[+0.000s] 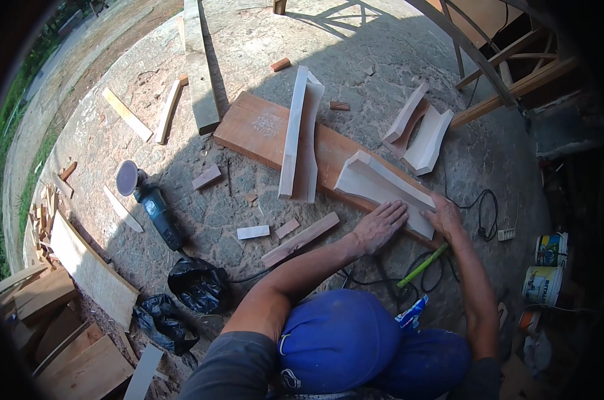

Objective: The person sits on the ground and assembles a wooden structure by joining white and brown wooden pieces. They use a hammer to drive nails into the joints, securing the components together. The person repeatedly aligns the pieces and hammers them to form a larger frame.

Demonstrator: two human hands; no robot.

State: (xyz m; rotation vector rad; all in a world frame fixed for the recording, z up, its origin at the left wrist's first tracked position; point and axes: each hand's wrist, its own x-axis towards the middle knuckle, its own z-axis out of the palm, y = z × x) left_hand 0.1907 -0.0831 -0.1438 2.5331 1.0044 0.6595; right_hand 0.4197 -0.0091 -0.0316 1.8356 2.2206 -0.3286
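Observation:
A pale curved wooden piece (375, 181) with angled sides lies over a reddish-brown plank (248, 133) on the ground. My left hand (382, 227) rests flat on its near part, fingers stretched out together. At its right end, my right hand (446, 217) is closed round the edge, with the fingertips partly hidden. Another pale shaped piece (302, 137) stands across the plank's middle. A similar curved pair of joined pieces (420, 130) lies beyond the plank on the right.
An angle grinder (158, 210) with a round disc lies at left, its cord running near black plastic bags (198, 283). Offcuts (302, 240) are scattered about. A grey beam (200, 67) lies at the back; stacked boards (82, 367) lie left. Tins (545, 283) stand right, near a green strip (422, 265).

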